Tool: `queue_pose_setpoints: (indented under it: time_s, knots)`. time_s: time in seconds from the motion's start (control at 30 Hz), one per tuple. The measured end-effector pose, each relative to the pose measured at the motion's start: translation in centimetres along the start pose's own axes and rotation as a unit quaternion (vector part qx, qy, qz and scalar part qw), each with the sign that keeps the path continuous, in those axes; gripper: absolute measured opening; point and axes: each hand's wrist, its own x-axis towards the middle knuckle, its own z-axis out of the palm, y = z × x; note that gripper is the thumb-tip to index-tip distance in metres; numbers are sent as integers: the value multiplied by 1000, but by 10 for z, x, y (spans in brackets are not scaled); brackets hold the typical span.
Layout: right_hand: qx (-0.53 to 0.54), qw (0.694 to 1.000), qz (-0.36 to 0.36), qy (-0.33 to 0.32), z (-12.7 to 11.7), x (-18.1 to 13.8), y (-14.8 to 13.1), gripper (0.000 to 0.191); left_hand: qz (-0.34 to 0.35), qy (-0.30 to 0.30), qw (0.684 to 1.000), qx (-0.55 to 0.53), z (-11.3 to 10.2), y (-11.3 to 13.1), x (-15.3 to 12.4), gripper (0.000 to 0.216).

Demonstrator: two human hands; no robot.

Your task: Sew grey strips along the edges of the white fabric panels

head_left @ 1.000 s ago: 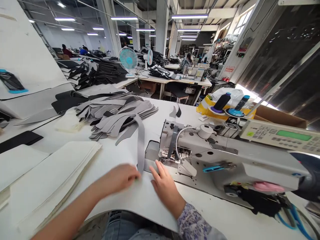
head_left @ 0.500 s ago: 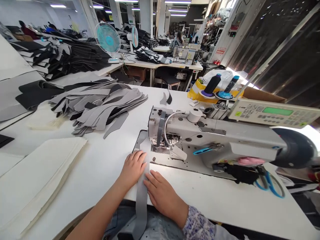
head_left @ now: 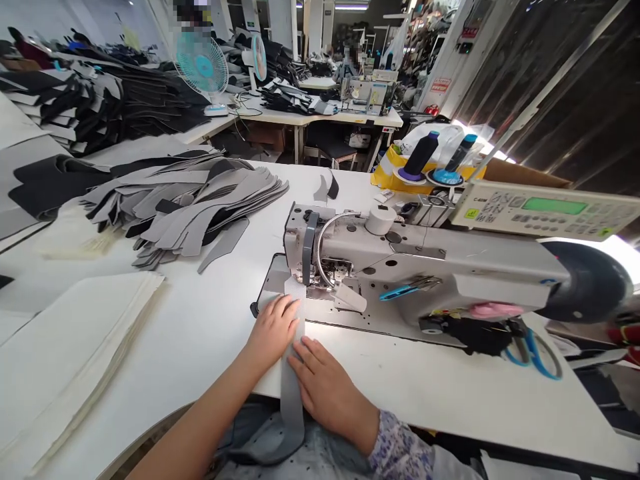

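A long grey fabric strip (head_left: 291, 393) runs from my lap across the white table edge up to the needle area of the grey sewing machine (head_left: 410, 267). My left hand (head_left: 273, 330) lies flat on the strip's left side, fingers stretched toward the presser foot. My right hand (head_left: 325, 383) rests palm down on the strip's right edge, fingers spread and pointing left. Neither hand grips anything; both press the strip to the table. The strip's lower end hangs off the table onto my lap.
A heap of grey and black cut pieces (head_left: 185, 203) lies at the left. Cream sheets (head_left: 70, 360) are stacked near left. A control panel (head_left: 545, 210), thread cones (head_left: 420, 157), and blue scissors (head_left: 537, 350) sit right. Fans (head_left: 203, 67) and other worktables stand behind.
The strip was drawn from the pile toward me and laid under the machine head. Both hands now press it flat, and the left hand has slid forward toward the needle.
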Motion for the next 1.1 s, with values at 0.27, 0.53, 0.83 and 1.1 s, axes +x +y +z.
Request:
queue_pose_setpoints:
  time_s: [0.27, 0.53, 0.83, 1.1]
  knots:
    - [-3, 1000, 6, 7, 5, 5, 2, 42, 0, -22, 1000, -7, -3, -3, 7, 38]
    - [-2, 1000, 11, 0, 5, 20, 12, 44, -1, -21, 1000, 0, 3, -12, 20, 36]
    - [-23, 1000, 13, 7, 10, 33, 15, 46, 6, -44, 999, -12, 6, -17, 31, 37]
    - [29, 997, 41, 55, 7, 23, 14, 39, -163, -66, 984, 25, -64, -105, -21, 40]
